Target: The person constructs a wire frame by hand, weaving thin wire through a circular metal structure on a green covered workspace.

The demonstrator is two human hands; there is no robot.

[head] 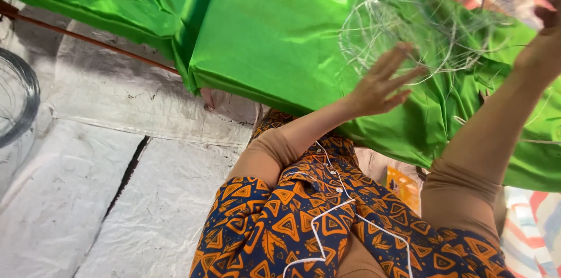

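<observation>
Sheeting (263, 38): glossy green, folded into thick slabs; fills the upper frame and slopes down to the right, creased where it bunches near the forearms.
Ground cover (134, 196): silver-white woven tarp in overlapping pieces, with a dark seam running diagonally between two of them.
Patterned shirt (304, 225): blue and orange, lower centre, with a white cord trailing over it.
Wire coil (23, 97): grey hoop at the left edge, part cut off, well apart from both hands.
Rod (87, 38): thin, reddish, lying across the tarp along the sheeting's lower edge.
Tangle of thin line (403, 21): pale, near-transparent loops lying on the green sheeting, upper right of centre; strands stray out to the right.
Left hand (383, 82): fingers spread wide, clasping nothing, palm toward the sheeting just below the loops; contact with a strand cannot be told.
Right hand (549, 9): at the right edge of frame, mostly cut off; whether it pinches a strand cannot be told.
Step in hand (judged): loops being sorted or spread out on the sheeting, the two hands on either side of the tangle.
Next move calls for (judged): fingertips picking out a single strand; the line is fine and hard to see against the glare, so snagging several loops at once is the risk.
Edges: the folded edge of the sheeting drops to the tarp left of the left forearm.
Open room: tarp to the left; the right side is crowded by the forearm and striped cloth (526, 225).
</observation>
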